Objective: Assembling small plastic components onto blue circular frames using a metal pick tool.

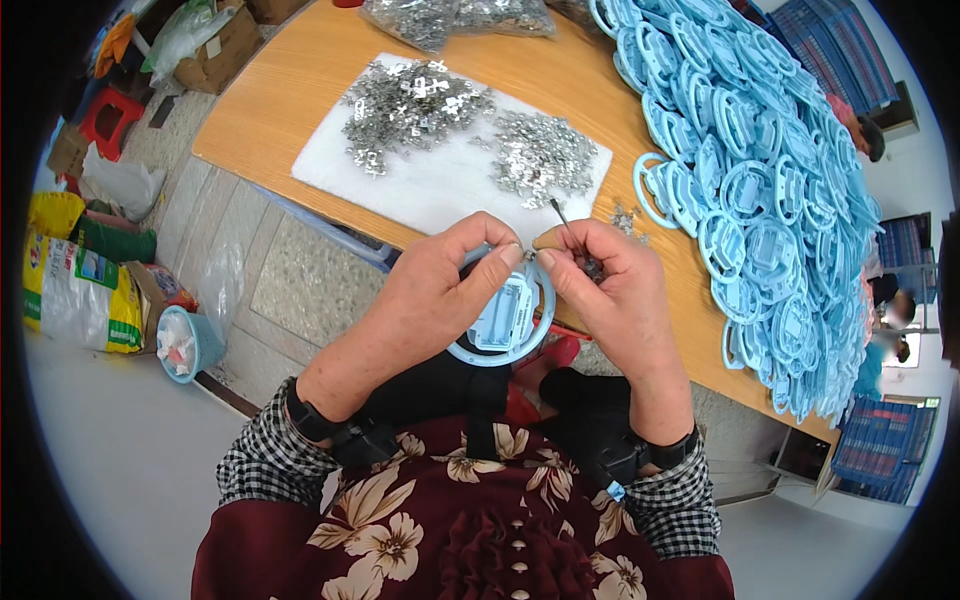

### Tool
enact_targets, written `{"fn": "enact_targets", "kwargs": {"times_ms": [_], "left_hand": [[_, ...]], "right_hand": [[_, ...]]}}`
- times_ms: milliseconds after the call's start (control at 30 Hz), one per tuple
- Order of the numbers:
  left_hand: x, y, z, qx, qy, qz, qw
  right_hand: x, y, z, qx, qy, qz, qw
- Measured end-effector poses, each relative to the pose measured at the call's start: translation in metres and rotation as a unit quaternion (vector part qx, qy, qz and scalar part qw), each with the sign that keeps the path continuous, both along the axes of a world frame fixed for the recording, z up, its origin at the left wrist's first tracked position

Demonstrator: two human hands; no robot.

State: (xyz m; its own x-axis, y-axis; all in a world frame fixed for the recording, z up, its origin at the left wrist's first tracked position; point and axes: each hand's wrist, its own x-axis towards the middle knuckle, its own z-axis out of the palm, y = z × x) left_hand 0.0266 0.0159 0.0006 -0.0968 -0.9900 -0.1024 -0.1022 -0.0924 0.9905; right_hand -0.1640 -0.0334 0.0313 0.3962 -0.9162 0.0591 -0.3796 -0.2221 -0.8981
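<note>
My left hand [440,285] is closed on a light-blue plastic ring-shaped part [505,318] with a rectangular recessed middle, held over my lap near the table's edge. Its thumb and forefinger meet at the part's upper rim. My right hand [615,290] is closed close by, fingertips pinching at the same rim near a tiny metal piece [529,255]. A thin dark rod-like tool [558,209] sticks up from my right hand; its kind cannot be made out. Some small dark metal bits [592,268] show against the right fingers. A tan cover [550,237] sits on a right fingertip.
A white foam sheet [420,195] on the wooden table [270,110] bears two heaps of small metal clips [415,105]. Many blue plastic parts [770,240] are piled at the right. Bags of metal pieces [415,20] lie at the back. A blue bin [200,345] stands left.
</note>
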Motion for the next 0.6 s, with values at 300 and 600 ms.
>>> {"fn": "enact_targets", "kwargs": {"times_ms": [300,600], "left_hand": [[-0.022,-0.002,0.010,-0.075,-0.126,-0.077,0.986],[-0.057,-0.003,0.017,-0.041,-0.005,-0.047,0.998]], "right_hand": [[-0.039,0.010,-0.003,0.112,0.016,0.031,0.993],[-0.093,0.038,-0.002,0.195,-0.130,-0.055,0.970]]}}
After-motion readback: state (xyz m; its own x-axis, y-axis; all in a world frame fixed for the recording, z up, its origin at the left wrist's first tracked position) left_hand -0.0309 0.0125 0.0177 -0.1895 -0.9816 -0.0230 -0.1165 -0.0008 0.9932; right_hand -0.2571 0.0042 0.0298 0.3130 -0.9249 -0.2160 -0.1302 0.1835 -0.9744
